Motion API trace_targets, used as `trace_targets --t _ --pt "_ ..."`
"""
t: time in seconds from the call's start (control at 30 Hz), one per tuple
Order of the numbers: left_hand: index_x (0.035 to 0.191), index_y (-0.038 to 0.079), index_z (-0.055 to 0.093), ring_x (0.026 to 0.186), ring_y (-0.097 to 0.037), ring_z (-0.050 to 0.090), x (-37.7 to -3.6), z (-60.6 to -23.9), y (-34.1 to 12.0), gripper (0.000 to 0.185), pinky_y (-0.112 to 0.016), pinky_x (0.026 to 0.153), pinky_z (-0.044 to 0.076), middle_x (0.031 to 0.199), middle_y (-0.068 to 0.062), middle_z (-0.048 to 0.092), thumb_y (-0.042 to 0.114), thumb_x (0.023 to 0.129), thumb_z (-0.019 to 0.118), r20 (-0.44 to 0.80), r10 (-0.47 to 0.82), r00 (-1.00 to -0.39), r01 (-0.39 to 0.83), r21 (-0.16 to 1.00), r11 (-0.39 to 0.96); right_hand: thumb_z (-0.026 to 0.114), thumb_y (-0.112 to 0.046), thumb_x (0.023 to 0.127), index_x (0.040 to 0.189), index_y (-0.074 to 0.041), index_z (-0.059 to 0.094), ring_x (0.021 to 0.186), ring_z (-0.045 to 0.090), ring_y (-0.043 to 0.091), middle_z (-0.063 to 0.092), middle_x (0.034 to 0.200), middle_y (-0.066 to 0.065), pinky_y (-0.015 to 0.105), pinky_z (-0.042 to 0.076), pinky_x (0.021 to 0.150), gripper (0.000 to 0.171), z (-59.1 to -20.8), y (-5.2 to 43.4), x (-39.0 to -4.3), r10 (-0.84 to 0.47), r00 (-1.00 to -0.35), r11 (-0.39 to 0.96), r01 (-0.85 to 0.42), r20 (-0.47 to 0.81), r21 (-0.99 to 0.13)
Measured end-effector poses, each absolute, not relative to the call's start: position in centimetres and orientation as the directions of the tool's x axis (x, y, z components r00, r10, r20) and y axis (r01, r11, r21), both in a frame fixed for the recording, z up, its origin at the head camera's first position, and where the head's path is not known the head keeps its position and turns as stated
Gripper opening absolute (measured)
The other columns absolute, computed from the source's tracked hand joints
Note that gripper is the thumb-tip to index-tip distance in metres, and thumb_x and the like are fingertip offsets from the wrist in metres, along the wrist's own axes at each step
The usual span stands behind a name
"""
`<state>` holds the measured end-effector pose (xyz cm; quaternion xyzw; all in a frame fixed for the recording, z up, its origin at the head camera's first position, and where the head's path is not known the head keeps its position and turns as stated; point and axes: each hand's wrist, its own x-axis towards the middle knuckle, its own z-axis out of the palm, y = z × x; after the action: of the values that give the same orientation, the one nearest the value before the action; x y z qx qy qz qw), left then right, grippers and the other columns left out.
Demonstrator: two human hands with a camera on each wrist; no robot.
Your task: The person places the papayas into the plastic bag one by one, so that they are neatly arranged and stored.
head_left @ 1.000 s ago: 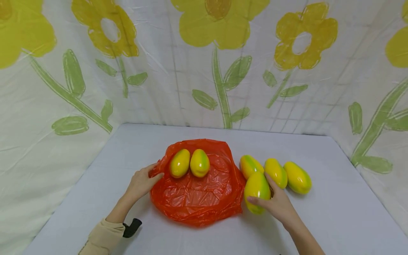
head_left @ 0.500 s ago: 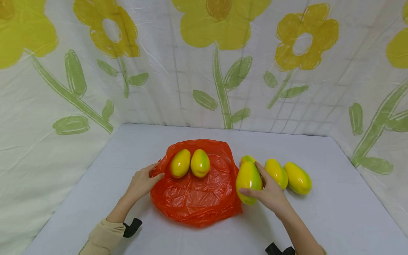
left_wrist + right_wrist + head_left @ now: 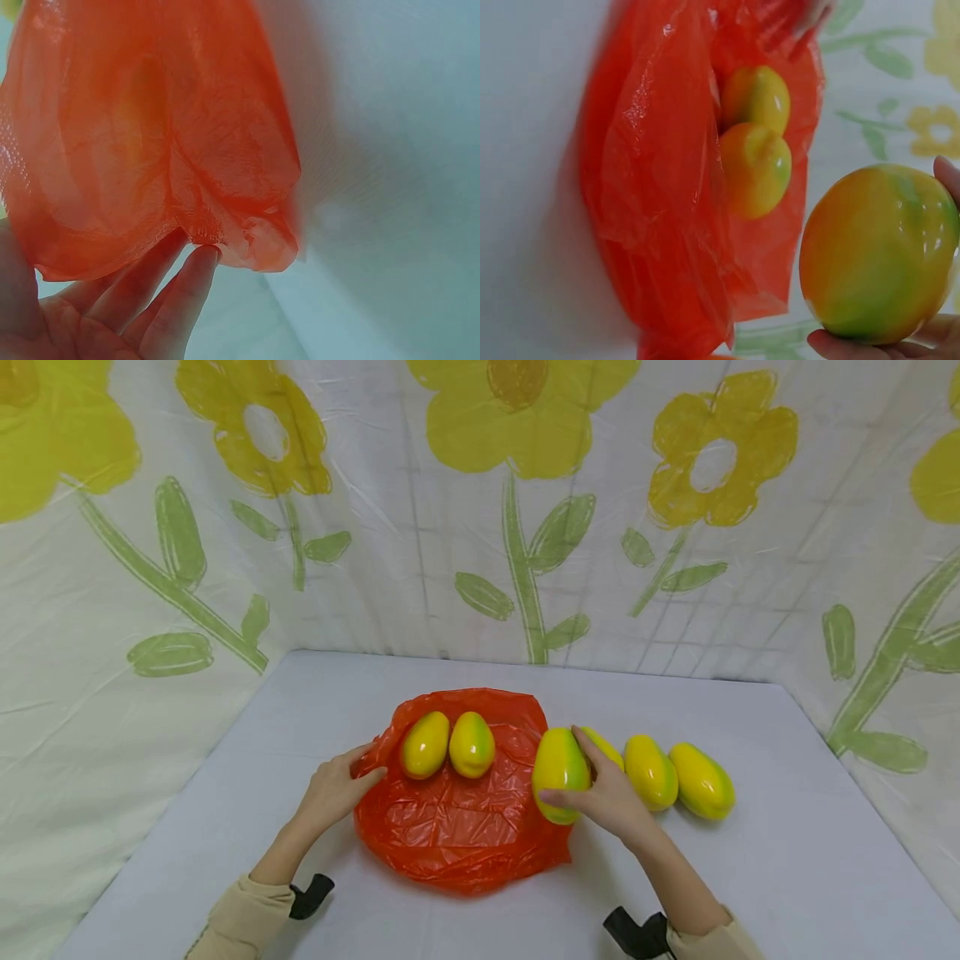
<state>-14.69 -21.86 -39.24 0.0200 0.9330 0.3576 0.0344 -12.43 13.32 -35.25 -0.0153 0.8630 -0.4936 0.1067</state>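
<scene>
An orange plastic bag [image 3: 465, 810] lies spread on the table with two yellow-green mangoes [image 3: 424, 744] [image 3: 472, 744] on its far part. My left hand [image 3: 333, 789] rests at the bag's left edge, fingers touching the plastic [image 3: 225, 225]. My right hand [image 3: 607, 793] grips a third mango [image 3: 558, 764] and holds it just over the bag's right edge. In the right wrist view that mango [image 3: 877, 255] fills the lower right, with the bag [image 3: 667, 210] and its two mangoes behind.
Three more mangoes [image 3: 603, 747] [image 3: 650, 772] [image 3: 701, 779] lie in a row on the white table [image 3: 750, 877] right of the bag. A cloth backdrop [image 3: 480, 510] with yellow flowers closes in the back and sides.
My right hand has lifted one mango from the group on the right and carried it leftward to the bag's right edge. My left hand has stayed put.
</scene>
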Motion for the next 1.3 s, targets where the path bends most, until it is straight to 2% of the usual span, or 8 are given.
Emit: trace_targets --t 0.37,0.6,0.9,1.3 --pt "0.139 -0.004 0.048 0.095 -0.033 0.057 -14.8 -39.4 -22.0 0.054 -0.041 0.075 0.053 0.127 -0.029 0.057 0.024 0.095 0.058 -0.054 0.056 -0.997 0.006 0.662 0.749 0.081 -0.032 0.078 0.155 -0.009 0.021 0.129 0.040 0.038 0.031 0.153 0.020 0.057 0.038 0.102 0.100 -35.7 11.4 -14.4 -0.138 -0.975 0.522 0.078 -0.175 -0.850" --pt "0.140 -0.003 0.047 0.088 -0.029 0.055 -14.9 -39.5 -22.1 0.054 -0.032 0.067 0.049 0.126 -0.028 0.058 0.023 0.094 0.058 -0.057 0.049 -0.997 -0.002 0.672 0.740 0.080 -0.033 0.078 0.155 -0.009 0.021 0.128 0.041 0.036 0.035 0.151 0.019 0.057 0.039 0.101 0.100 -36.0 10.5 -15.4 -0.144 -0.975 0.529 0.069 -0.170 -0.846" --pt "0.141 -0.003 0.046 0.083 -0.027 0.054 -14.8 -39.6 -22.2 0.054 -0.029 0.060 0.045 0.124 -0.028 0.059 0.023 0.095 0.059 -0.064 0.046 -0.997 -0.010 0.679 0.734 0.081 -0.033 0.077 0.155 -0.010 0.023 0.124 0.044 0.036 0.036 0.151 0.019 0.055 0.042 0.099 0.100 -35.9 9.7 -16.1 -0.155 -0.971 0.544 0.071 -0.183 -0.836" --pt "0.141 -0.002 0.047 0.089 -0.030 0.056 -14.7 -39.4 -22.1 0.053 -0.034 0.069 0.052 0.126 -0.028 0.058 0.022 0.095 0.059 -0.062 0.041 -0.997 -0.012 0.676 0.737 0.080 -0.036 0.078 0.156 -0.012 0.022 0.125 0.044 0.035 0.034 0.152 0.017 0.054 0.040 0.101 0.100 -36.3 9.0 -17.8 -0.175 -0.965 0.517 0.080 -0.197 -0.852"
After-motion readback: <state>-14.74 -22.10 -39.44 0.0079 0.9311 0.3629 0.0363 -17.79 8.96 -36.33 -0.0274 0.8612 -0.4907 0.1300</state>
